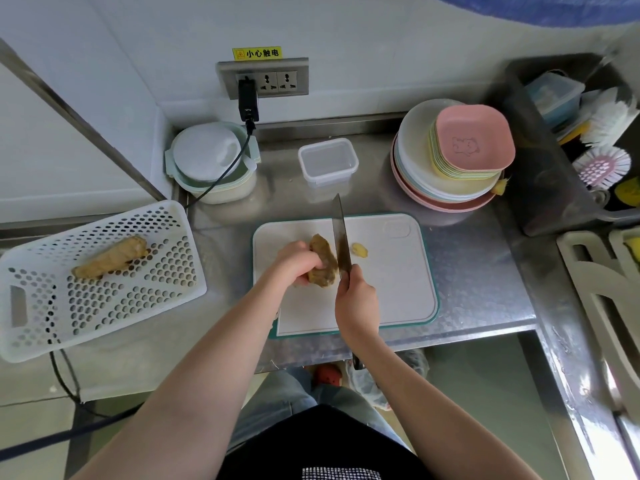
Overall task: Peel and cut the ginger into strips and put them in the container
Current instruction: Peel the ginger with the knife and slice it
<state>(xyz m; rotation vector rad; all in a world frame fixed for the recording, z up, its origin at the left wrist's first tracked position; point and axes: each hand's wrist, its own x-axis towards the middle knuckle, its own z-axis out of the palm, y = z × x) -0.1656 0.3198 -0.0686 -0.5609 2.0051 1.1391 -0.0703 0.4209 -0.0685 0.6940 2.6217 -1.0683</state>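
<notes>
1. Basket (104, 306), white, perforated, at the bench's left edge: holds one spare ginger root (110, 258), unpeeled.
2. Left hand (294, 263): fingers curled round the ginger (322, 261), pinning it to the cutting board (391, 289).
3. Right hand (356, 299): grip wrapped tight on the handle of the knife (341, 237), blade set against the ginger's right side.
4. Offcut (359, 250), one small piece, just right of the blade.
5. Container (328, 161), clear, lidless, beyond the board; no strips in it.
6. Step, as judged: early trimming or peeling. Next move calls for shallow strokes and fingertips tucked away from the edge.
</notes>
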